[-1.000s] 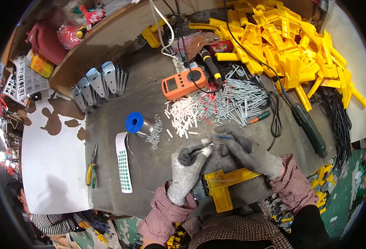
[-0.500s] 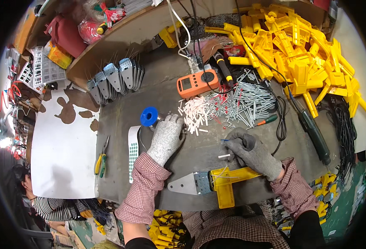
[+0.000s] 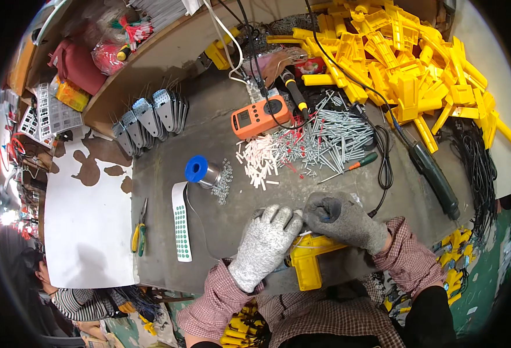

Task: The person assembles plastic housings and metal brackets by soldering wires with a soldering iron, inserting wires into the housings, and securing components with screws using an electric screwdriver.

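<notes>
My left hand (image 3: 270, 240), in a pale speckled glove, reaches over the metal plate end of a yellow plastic housing (image 3: 307, 269) at the table's front edge. Its fingertips are drawn together and meet those of my right hand (image 3: 343, 221), which wears a dark grey glove and has curled fingers. Whatever is pinched between the two hands is hidden. Thin white wires (image 3: 310, 236) stick out on top of the housing, just below the fingertips. The gloves cover most of the plate and part of the housing's yellow arm.
Beyond my hands lie white sleeves (image 3: 258, 159), screws (image 3: 342, 133), an orange meter (image 3: 260, 118) and a screwdriver (image 3: 354, 166). Small nuts (image 3: 223, 182) sit beside a blue-ended wire spool (image 3: 197, 169). Pliers (image 3: 139, 232) are left, a dark power screwdriver (image 3: 434, 180) right, yellow housings (image 3: 406, 75) far right.
My left hand has left the nuts beside the spool and come right and nearer, meeting my right hand above the housing. The blue wire end and white sleeve at my right fingers are now hidden.
</notes>
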Motion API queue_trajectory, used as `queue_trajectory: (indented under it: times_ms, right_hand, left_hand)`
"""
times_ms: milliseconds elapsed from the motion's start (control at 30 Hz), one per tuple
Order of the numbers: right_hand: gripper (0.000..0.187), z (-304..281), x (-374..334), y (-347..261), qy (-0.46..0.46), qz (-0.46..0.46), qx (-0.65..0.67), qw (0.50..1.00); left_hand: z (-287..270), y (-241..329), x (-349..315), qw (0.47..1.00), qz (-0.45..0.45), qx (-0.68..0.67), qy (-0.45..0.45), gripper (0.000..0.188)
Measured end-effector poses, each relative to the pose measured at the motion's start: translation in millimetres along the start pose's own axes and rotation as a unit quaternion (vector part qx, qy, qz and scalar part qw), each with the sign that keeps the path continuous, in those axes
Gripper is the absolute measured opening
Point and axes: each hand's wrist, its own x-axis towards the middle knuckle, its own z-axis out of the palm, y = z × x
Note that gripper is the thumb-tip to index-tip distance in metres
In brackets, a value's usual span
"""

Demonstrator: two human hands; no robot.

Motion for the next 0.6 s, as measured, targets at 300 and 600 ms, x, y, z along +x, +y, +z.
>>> queue_trajectory:
  times_ms: [300, 600]
  right_hand:
    - [0.023, -1, -1, -11, 0.000, 0.021, 0.150, 0.988]
    - [0.020, -4, -1, -7, 0.019, -0.020, 0.114, 0.993]
  left_hand:
    - [6, 0, -13, 0.641, -0.441, -0.624, 0.073, 0.024]
    - [11, 2, -14, 0.660, -0.414, -0.623, 0.066, 0.022]
